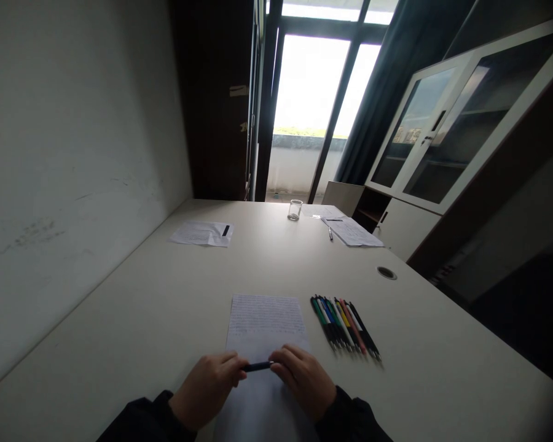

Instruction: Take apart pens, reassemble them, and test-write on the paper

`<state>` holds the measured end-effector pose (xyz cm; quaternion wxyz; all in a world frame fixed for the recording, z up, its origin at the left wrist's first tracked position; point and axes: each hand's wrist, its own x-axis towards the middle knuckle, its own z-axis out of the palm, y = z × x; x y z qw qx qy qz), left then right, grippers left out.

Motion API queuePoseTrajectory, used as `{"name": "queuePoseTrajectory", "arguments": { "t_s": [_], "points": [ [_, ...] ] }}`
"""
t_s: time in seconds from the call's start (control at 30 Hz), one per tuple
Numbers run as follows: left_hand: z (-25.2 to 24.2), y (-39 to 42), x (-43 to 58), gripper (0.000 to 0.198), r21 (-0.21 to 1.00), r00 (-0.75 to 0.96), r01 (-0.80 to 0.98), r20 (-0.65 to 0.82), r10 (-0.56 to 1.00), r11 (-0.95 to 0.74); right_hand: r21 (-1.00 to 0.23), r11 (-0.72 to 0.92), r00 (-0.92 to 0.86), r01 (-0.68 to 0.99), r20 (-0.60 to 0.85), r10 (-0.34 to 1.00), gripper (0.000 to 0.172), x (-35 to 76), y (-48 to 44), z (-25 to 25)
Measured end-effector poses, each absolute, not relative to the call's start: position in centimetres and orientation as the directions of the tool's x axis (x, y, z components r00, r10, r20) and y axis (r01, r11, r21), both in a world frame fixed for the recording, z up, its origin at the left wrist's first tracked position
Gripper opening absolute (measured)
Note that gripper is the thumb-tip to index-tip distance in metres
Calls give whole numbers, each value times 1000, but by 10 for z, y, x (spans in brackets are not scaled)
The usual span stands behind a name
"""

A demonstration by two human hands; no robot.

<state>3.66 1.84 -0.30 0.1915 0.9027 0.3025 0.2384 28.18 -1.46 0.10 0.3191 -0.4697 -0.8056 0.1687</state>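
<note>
A dark pen (258,366) is held level between my two hands, above a sheet of paper (266,347) with lines of handwriting on its upper part. The fingers of my left hand (211,383) are closed on one end of the pen. At its other end, the thumb and fingers of my right hand (303,376) pinch it. Both ends are hidden by my fingers. To the right of the paper lies a row of several pens (345,325) in green, blue, white, yellow, red and black, side by side.
A glass cup (294,210) stands at the far end of the white table (166,319). Near it lie a stack of papers (352,232) and a pen (330,234). Another sheet (201,234) is at the far left. A round cable hole (386,273) sits at the right.
</note>
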Motion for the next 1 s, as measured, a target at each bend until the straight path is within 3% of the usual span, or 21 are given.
{"name": "queuePoseTrajectory", "arguments": {
  "t_s": [0.07, 0.17, 0.27, 0.37, 0.43, 0.57, 0.67, 0.77, 1.0],
  "points": [
    [-3, 19, 37, 20, 489, 700, 458, 317, 640, -742, -551, 505, -347, 665, 372, 861, 16, 282, -14, 1],
    [-3, 19, 37, 20, 500, 698, 456, 314, 644, -737, -594, 483, -307, 643, 378, 873, 6, 281, -14, 0],
    [-2, 18, 37, 20, 507, 704, 452, 303, 642, -734, -627, 474, -304, 618, 366, 880, 23, 281, -15, 0],
    [-2, 18, 36, 20, 502, 708, 453, 300, 639, -737, -595, 493, -329, 634, 369, 869, 11, 282, -14, 1],
    [-3, 19, 36, 21, 492, 704, 459, 306, 641, -740, -584, 497, -327, 642, 378, 866, 14, 282, -14, 2],
    [-1, 19, 37, 20, 480, 701, 476, 300, 647, -737, -657, 465, -289, 594, 365, 885, 8, 281, -14, 0],
    [1, 19, 37, 20, 487, 704, 471, 294, 646, -735, -679, 455, -300, 577, 341, 891, 27, 282, -14, -2],
    [2, 19, 37, 19, 486, 702, 466, 305, 643, -739, -635, 479, -318, 606, 358, 878, 12, 283, -13, -2],
    [-3, 18, 36, 20, 494, 698, 471, 298, 651, -731, -688, 477, -271, 546, 393, 878, 2, 282, -14, 1]
  ]
}}
